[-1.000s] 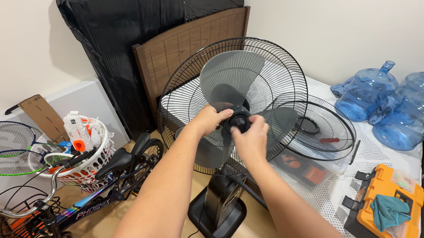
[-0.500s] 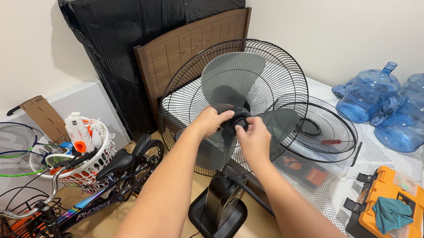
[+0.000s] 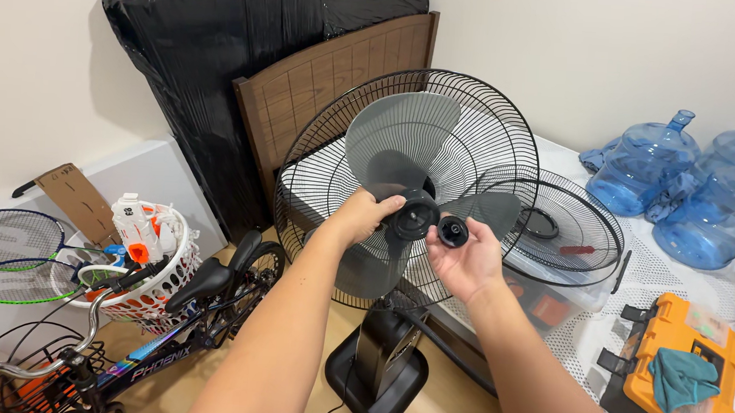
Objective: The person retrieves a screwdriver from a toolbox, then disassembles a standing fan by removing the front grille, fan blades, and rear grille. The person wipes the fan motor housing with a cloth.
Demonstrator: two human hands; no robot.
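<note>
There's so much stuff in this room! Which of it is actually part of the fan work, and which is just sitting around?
In use:
left hand gripping the grey fan blade hub
right hand holding the small black cap
rear grille
detached front grille

Lying about:
water jugs
orange toolbox
bicycle
rackets
white basket

Plain cream walls meet in a corner beyond the grip, under even indoor light. A mattress wrapped in black plastic and a brown wooden headboard lean upright against them. Light wooden floor shows below the grip; a white-covered table stands to its right.
</note>
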